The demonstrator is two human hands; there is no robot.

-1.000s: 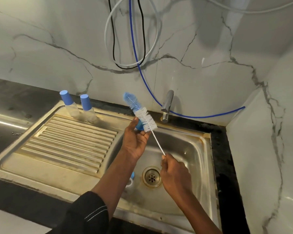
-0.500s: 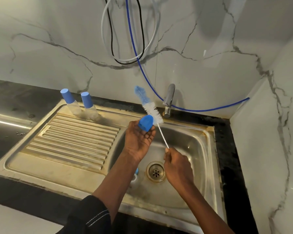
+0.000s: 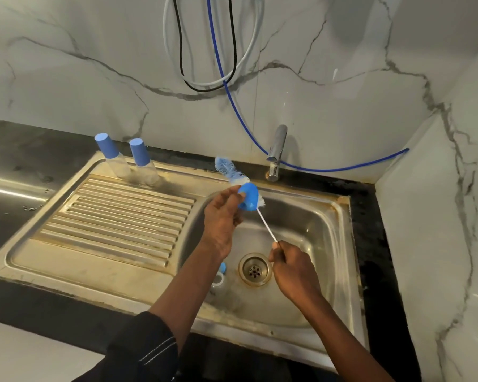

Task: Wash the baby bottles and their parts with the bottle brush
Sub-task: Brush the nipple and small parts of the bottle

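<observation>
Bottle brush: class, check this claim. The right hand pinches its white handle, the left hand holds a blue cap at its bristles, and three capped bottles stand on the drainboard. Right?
Wrong count: the head view shows two capped bottles, not three, on the drainboard. The rest stands.

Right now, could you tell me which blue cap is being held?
The cap in the left hand, against the brush; the other two sit on upright bottles.

One camera sits on the person's head. It looks forward and down from the front edge of the counter (image 3: 17, 144), over the sink (image 3: 329, 230), toward the back wall (image 3: 66, 92). It is close: the left hand (image 3: 221, 219) and right hand (image 3: 293, 268) fill the middle.
</observation>
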